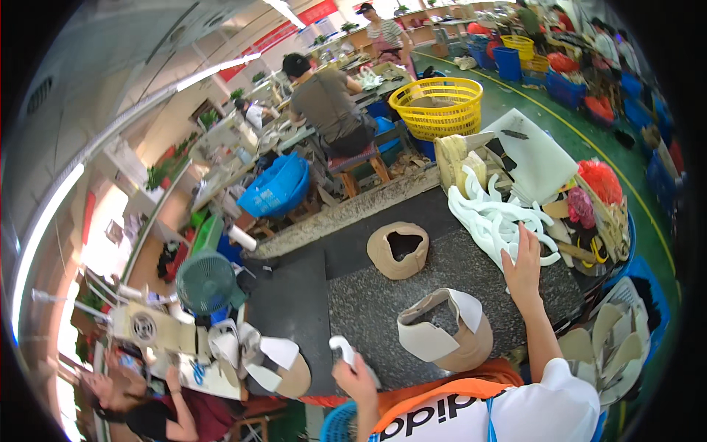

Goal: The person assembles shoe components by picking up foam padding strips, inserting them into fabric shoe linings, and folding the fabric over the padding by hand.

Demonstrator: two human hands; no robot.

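Observation:
My left hand is closed around a white curved strip near the front edge of the dark table. My right hand is stretched out with fingers apart, at the near edge of a tangled pile of white curved strips. Between my hands stands a tan cap piece with white flaps folded up around its opening. Farther back lies a tan cap, its dark opening facing up. A third tan piece with white flaps lies at the left, beside a sewing machine.
A white sheet and a red plastic bag lie behind the strips. A yellow basket stands beyond the table. At the left are a green fan and a seated person. A crate of pale pieces sits right.

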